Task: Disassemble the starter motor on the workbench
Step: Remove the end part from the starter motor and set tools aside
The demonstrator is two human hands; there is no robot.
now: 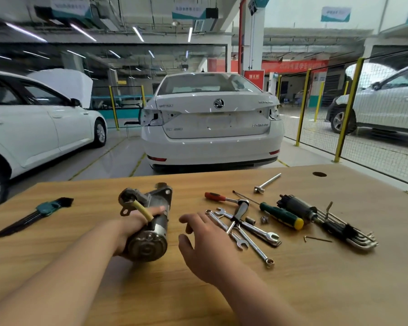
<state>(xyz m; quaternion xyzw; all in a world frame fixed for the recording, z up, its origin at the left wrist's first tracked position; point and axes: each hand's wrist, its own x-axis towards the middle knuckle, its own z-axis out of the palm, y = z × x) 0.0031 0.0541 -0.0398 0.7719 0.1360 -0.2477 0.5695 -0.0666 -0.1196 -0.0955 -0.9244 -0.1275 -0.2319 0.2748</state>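
Observation:
The grey metal starter motor (149,222) lies on the wooden workbench (104,191), its round end cap toward me and a yellow-sleeved cable on top. My left hand (133,222) grips its body from the left side. My right hand (205,238) hovers just right of the motor with relaxed, spread fingers and holds nothing. A dark armature (297,207) lies apart at the right, among the tools.
Several wrenches (245,234), a ratchet (240,211), a red-handled tool (216,197), a green-and-yellow screwdriver (280,215), a T-bar (267,183) and hex key sets (349,231) (33,215) lie on the bench. White cars and yellow fencing stand beyond.

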